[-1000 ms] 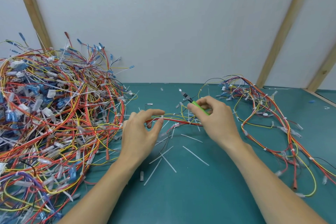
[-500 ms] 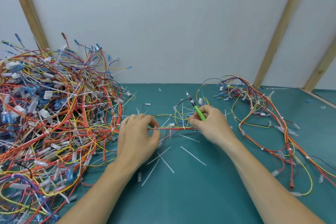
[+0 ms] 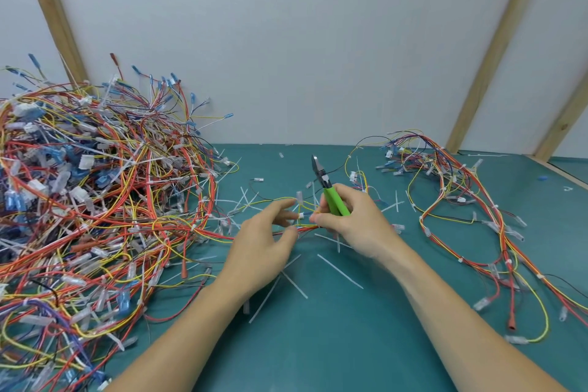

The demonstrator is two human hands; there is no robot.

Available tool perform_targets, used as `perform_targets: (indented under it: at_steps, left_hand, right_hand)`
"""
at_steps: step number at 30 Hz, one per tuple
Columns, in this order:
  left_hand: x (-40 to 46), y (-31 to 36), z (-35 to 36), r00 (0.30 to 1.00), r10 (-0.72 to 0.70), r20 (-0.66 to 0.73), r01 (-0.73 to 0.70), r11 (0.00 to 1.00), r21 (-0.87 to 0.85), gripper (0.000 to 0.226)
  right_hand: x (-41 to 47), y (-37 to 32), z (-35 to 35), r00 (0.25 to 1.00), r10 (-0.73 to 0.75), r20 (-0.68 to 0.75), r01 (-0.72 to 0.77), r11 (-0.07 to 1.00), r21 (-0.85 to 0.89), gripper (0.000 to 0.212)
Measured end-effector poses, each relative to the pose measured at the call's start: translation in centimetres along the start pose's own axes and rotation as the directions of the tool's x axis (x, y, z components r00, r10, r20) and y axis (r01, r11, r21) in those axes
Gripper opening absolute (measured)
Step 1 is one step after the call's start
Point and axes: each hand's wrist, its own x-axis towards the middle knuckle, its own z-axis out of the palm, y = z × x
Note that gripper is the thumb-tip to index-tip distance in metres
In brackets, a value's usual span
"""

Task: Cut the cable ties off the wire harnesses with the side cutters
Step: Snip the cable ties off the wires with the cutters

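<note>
Head view is showing the right hand (image 3: 356,226) gripping the green-handled side cutters (image 3: 331,192), blades pointing up and away, while its fingertips are also pinching thin wires. Just left of the cutters, the left hand (image 3: 264,245) is spreading loosely curled fingers over the same wire harness (image 3: 305,227); whether it is gripping is unclear. To cut well, I judge it should be isolating one cable tie, tensioning the bundle, and nipping only the plastic, not the insulation.

Two hands (image 3: 264,251), one pair of side cutters (image 3: 327,189), two heaps of wire harnesses (image 3: 95,200), many loose cable ties (image 3: 339,270)
</note>
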Motion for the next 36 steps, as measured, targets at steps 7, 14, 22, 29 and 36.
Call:
perform_targets:
  at_steps: [7,14,22,29,36]
  left_hand:
    - [0.1,0.7,-0.5,0.999,-0.043,-0.003,0.038,0.911,-0.411,0.039]
    - [-0.3,-0.4,0.9,0.992,-0.112,0.06,0.091,0.955,0.282,0.03]
    - [-0.5,-0.2,1.2,0.996,0.018,0.092,-0.051,0.925,0.376,0.038]
    - [-0.4,0.2,1.1,1.0,-0.024,0.0,0.024,0.999,0.045,0.029]
    - [-0.1,0.2,0.7,0.976,0.137,-0.167,-0.118,0.985,0.123,0.011]
  right_hand:
    - [-0.5,-0.6,0.7,0.993,0.052,0.105,-0.055,0.998,0.03,0.025]
    - [-0.5,0.0,1.1,0.994,-0.038,-0.102,-0.008,0.909,-0.417,0.015]
    - [-0.8,0.0,2.1,0.985,-0.114,-0.127,0.039,0.875,-0.483,0.015]
    - [-1.2,-1.0,2.6,0.965,-0.151,-0.214,0.101,0.968,-0.23,0.019]
    - [-0.8,-1.4,1.5,0.989,-0.127,-0.079,0.136,0.983,0.119,0.021]
